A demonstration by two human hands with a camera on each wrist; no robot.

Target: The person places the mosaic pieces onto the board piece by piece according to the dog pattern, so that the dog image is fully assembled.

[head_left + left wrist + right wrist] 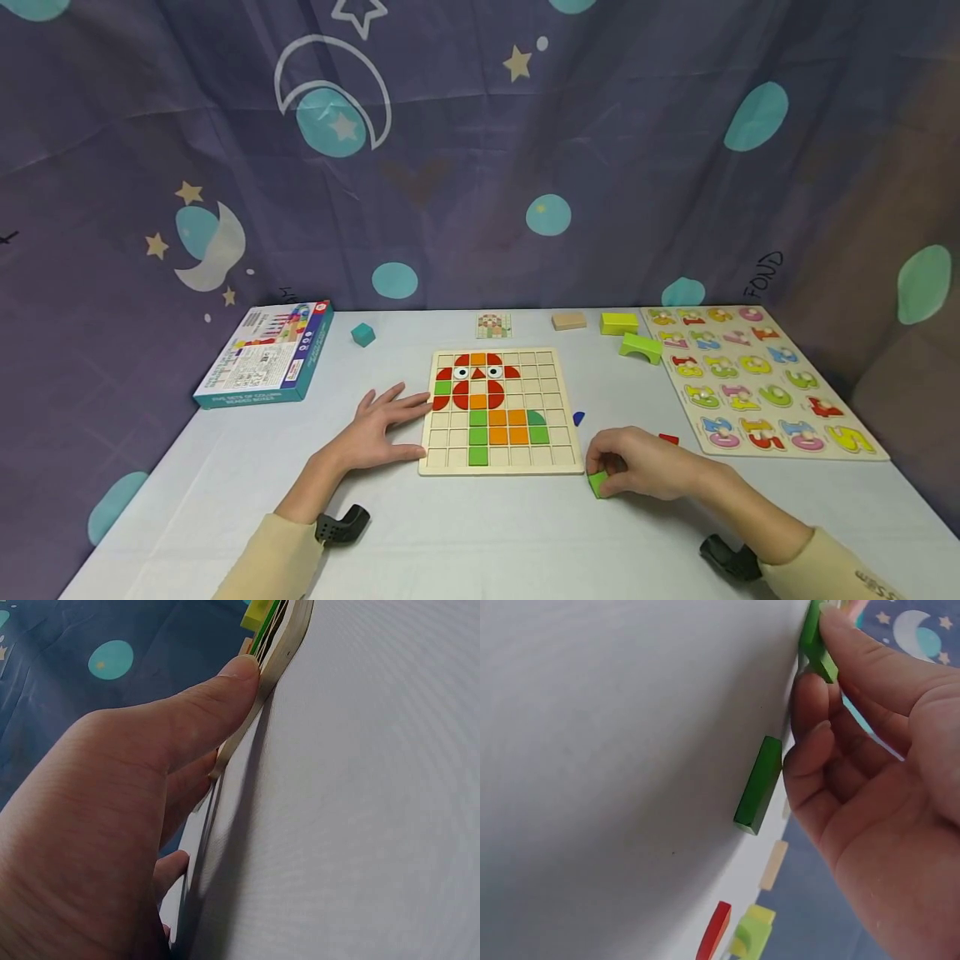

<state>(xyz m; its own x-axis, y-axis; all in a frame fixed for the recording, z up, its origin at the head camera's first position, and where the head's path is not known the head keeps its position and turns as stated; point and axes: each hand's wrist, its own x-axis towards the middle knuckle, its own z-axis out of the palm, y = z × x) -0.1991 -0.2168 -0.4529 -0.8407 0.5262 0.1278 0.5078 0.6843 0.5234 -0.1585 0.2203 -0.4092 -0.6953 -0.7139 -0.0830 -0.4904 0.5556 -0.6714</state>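
Observation:
My right hand (645, 462), just off the near right corner of a wooden grid board (562, 437), pinches a green tile (597, 484) between thumb and fingers. In the right wrist view, a second green tile (759, 787) lies on the cloth beside my curled lower fingers. Red, orange and green tiles form a bird-like figure with two eye tiles (461, 372) on the board. At the board's left edge my left hand (378, 429) rests with fingers spread; its thumb (214, 697) touches the rim in the left wrist view.
Right of the board lie a blue piece (578, 418) and a red tile (669, 438). A number puzzle (693, 433) fills the far right. Behind stand a pattern card (493, 326), a tan block (568, 321), a yellow block (618, 323), a green arch (641, 347), a teal cube (363, 335) and a box (262, 354).

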